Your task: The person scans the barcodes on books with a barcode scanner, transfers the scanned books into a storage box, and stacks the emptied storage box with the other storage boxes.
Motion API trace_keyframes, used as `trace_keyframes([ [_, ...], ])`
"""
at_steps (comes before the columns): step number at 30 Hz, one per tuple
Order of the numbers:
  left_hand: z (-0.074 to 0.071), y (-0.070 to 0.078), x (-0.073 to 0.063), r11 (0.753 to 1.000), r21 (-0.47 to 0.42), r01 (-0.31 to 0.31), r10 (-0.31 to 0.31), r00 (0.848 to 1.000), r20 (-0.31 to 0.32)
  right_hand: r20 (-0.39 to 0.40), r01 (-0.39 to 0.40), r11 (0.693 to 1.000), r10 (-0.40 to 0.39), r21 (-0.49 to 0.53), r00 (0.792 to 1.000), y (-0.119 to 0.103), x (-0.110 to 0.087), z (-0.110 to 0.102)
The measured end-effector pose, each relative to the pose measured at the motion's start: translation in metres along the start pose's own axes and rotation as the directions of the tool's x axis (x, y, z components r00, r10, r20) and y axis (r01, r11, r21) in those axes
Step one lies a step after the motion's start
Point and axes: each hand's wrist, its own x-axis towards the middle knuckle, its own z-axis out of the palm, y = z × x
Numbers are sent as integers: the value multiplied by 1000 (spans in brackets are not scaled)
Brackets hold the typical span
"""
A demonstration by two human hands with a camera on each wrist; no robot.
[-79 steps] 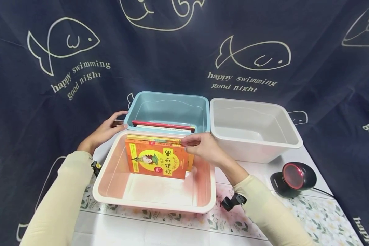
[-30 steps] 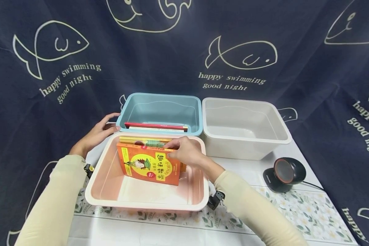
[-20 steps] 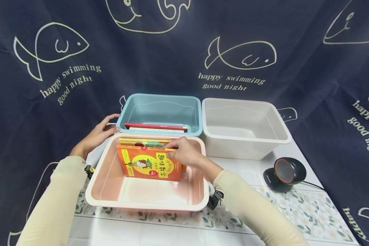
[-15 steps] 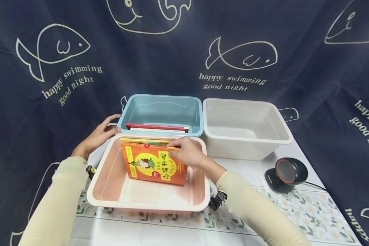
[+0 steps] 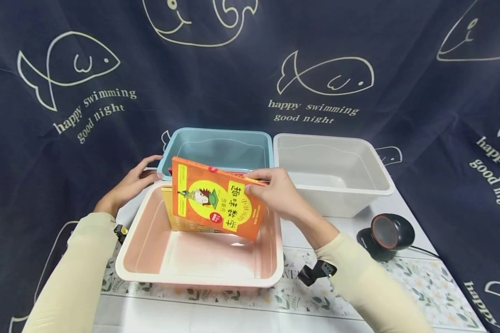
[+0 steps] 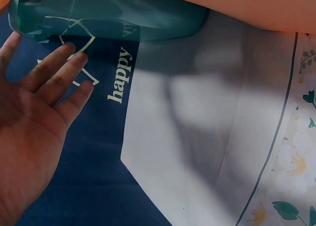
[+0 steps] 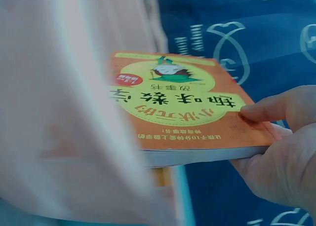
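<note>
Right hand [image 5: 277, 192] pinches the orange book [image 5: 210, 196] by its upper corner, tilted over the pink bin [image 5: 200, 279], in front of a yellow book [image 5: 185, 225]. Held at one end only, it could swing down or catch on the blue bin [image 5: 225, 131]. Left hand [image 5: 134, 181], fingers loosely spread, sits by that bin; whether it touches, I can't quite tell.

The book [image 5: 208, 196] mid-frame is paper with a smooth cover. The pink bin [image 5: 208, 261], lower centre, is glossy plastic; the blue bin [image 5: 225, 147] and grey bin [image 5: 333, 203] above are smooth plastic. The curtain [image 5: 216, 83] across the top is matt, creased cloth; the lower-left sleeve [image 5: 66, 273], matt fabric.
</note>
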Motion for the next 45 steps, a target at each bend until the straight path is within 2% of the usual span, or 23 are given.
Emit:
trace_keyframes([
  [4,-1,-1,-1,1000,4,1,-1,1000,-4,-48,15,999,-13,35,999,-18,-10,-18],
  [8,0,-2,-1,1000,7,-9,9,1000,-5,-115,39,999,-41,-24,993,-29,-20,-39],
  [10,0,-2,-1,1000,7,-15,15,1000,-3,-152,49,997,-59,-68,987,-32,-26,-50],
  [16,-2,-1,-1,1000,9,-25,25,1000,-7,-277,59,993,-86,-107,957,-36,-48,-77],
  [20,-2,0,-2,1000,7,-27,27,1000,-4,-361,28,988,-82,-152,929,-29,-65,-94],
  [23,-3,-1,-1,1000,3,-27,27,1000,2,-414,-20,988,-44,-150,909,-19,-78,-104],
  [27,-4,-3,0,1000,5,-25,25,1000,2,-460,-17,999,1,-31,888,-3,-92,-113],
  [30,-3,-3,1,1000,4,-27,27,1000,5,-488,-26,1000,31,16,872,10,-106,-120],
  [32,-3,-2,1,1000,-2,-28,28,1000,8,-506,-65,998,66,19,860,18,-117,-124],
  [36,-3,-1,0,1000,-4,-26,26,1000,6,-573,-193,979,122,-64,810,32,-140,-129],
  [39,-3,-2,0,1000,-3,-22,22,1000,7,-647,-254,963,135,-93,750,43,-155,-130],
  [42,-3,-2,1,1000,0,-25,25,1000,9,-704,-252,967,193,20,684,56,-172,-131],
  [45,-4,-3,2,999,9,-30,30,1000,7,-734,-250,953,291,170,613,70,-188,-131],
])
